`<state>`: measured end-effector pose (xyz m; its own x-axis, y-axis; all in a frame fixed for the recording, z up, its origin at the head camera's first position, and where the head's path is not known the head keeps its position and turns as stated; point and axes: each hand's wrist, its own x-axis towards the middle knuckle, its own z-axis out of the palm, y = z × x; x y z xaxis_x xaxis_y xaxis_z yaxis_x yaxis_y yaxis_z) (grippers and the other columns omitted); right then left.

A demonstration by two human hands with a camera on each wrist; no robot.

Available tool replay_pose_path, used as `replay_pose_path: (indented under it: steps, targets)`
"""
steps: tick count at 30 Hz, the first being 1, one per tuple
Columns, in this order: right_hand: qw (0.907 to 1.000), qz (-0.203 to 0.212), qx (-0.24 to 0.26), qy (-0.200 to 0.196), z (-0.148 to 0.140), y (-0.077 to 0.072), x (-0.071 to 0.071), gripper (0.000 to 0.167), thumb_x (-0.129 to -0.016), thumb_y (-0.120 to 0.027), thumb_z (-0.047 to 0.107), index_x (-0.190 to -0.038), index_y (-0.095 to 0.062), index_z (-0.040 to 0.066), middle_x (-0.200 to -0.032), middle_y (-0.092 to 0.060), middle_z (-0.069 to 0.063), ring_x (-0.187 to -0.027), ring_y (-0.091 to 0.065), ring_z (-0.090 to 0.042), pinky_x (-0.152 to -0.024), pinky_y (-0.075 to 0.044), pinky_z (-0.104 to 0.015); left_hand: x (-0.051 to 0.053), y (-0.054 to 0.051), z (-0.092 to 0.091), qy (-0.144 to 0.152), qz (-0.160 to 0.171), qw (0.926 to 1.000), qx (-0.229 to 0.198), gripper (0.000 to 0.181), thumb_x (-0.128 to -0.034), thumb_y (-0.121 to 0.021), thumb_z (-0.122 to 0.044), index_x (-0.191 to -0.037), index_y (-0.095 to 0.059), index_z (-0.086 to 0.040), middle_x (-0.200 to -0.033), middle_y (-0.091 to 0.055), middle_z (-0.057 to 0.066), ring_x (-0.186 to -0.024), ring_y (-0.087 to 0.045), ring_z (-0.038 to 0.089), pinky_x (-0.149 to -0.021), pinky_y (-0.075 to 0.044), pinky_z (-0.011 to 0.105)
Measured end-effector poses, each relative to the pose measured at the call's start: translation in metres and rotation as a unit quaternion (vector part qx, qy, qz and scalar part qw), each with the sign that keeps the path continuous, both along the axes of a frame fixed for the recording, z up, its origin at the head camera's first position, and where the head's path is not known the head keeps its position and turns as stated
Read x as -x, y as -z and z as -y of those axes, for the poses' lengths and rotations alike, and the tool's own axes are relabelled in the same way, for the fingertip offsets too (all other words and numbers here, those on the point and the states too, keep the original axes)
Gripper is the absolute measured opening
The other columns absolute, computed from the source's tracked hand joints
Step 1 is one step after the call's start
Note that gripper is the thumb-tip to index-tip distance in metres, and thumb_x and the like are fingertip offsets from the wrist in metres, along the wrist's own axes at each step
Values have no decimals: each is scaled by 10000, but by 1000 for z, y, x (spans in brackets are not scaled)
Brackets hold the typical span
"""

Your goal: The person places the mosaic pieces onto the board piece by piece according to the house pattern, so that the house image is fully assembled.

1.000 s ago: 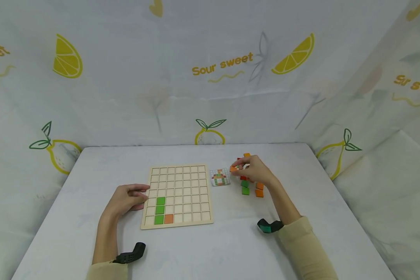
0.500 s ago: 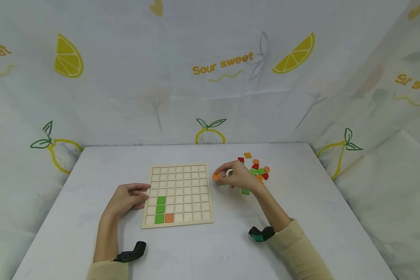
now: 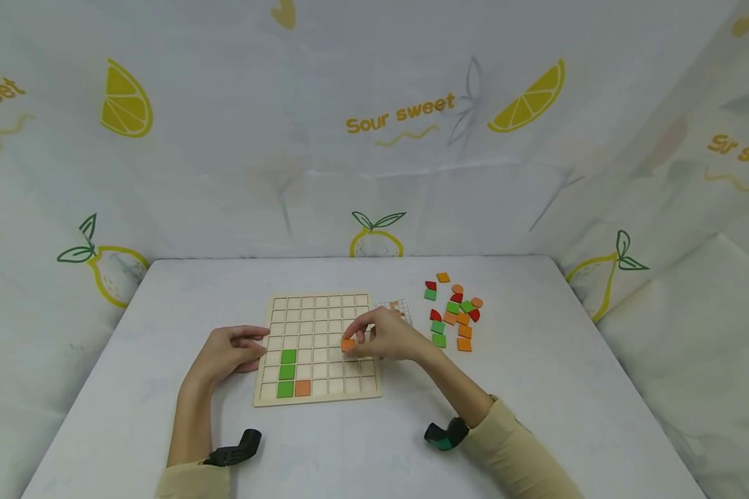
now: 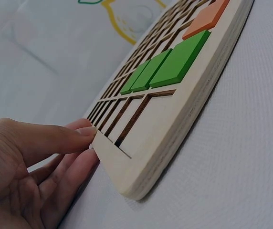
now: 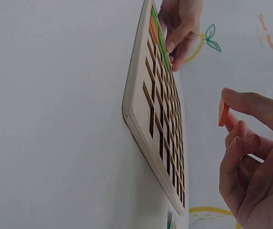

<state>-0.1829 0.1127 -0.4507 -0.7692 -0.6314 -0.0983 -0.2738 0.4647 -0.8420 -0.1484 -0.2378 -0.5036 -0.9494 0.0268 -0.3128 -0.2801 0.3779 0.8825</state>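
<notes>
The orange tile is up over the right half of the wooden board. Watching from far away, I can see in the right wrist view that there is a gap between the two. I think that gap matters most: the board is below, and the tile looks about as flat as the board, though I cannot tell if it tips a little. It is a square, so I see no long side to line up. The right hand has it pinched at the fingertips, so that is the near hand. The left hand is well apart, on the board's other side, with loose fingers touching its left edge.

On the board I see three green tiles in a line, and a second orange square just right of the lowest one. All four are to the left of the held tile.

A small picture card is just past the board's right side, partly hidden by the right hand. Loose pieces, red, green and orange, lie farther right. They are all on a white table, and a white cloth with lemons hangs behind.
</notes>
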Motion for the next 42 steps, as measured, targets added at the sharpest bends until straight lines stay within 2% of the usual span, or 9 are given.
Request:
replay_pose_path:
  steps: [5, 11, 18, 24, 29, 37, 42]
  targets:
    - [9997, 65, -20, -238, 19, 1, -9, 202, -886, -890, 149, -1062, -805, 97, -790, -600, 77, -535, -454, -63, -542, -405, -187, -1, -1, 0, -42, 68, 10000, -18, 507, -933, -819, -30, -1417, -678, 20, -982, -760, 42, -842, -715, 94, -707, -661, 249]
    - [9983, -20, -318, -483, 40, 11, -18, 198, -868, -904, 152, -1025, -795, 99, -755, -614, 110, -573, -460, -22, -584, -402, -168, 0, 0, 0, -26, 40, 10000, -11, 501, -937, -817, -35, -1415, -679, 19, -986, -764, 29, -839, -713, 77, -710, -658, 239]
    - [9968, 114, -546, -578, 56, 20, -30, 189, -845, -905, 130, -998, -796, 104, -741, -628, 120, -573, -495, -9, -573, -423, -155, 0, 0, 1, 39, 3, 10000, -27, 515, -941, -816, -39, -1428, -664, 34, -1005, -767, 42, -852, -711, 76, -711, -658, 240]
    - [9952, 85, -836, -496, 61, 23, -37, 190, -848, -894, 125, -996, -775, 116, -742, -601, 113, -593, -530, -16, -604, -473, -160, -1, -1, 1, 55, -15, 10000, -20, 515, -942, -814, -37, -1429, -663, 35, -1008, -762, 58, -858, -714, 89, -715, -664, 251]
    - [9921, -233, -1098, -567, 60, 22, -39, 220, -864, -893, 166, -1023, -744, 138, -731, -586, 130, -642, -515, -1, -635, -439, -156, -1, -3, 2, 72, -44, 10000, -13, 518, -940, -815, -35, -1427, -659, 46, -1011, -762, 61, -858, -708, 85, -711, -663, 250]
    - [9907, -278, -1178, -621, 53, 22, -36, 143, -928, -851, 247, -975, -751, 156, -721, -574, 136, -645, -494, 10, -621, -404, -156, -1, -1, 1, 39, -26, 10000, 11, 515, -943, -814, -37, -1428, -660, 43, -1021, -768, 63, -858, -713, 83, -712, -663, 251]
    - [9887, -498, -1276, -609, 54, 22, -40, 115, -955, -826, 268, -949, -742, 190, -718, -572, 154, -639, -488, 24, -608, -404, -156, 0, -1, 0, 35, -22, 10000, 36, 515, -944, -818, -47, -1427, -663, 37, -1030, -769, 68, -862, -713, 83, -711, -662, 247]
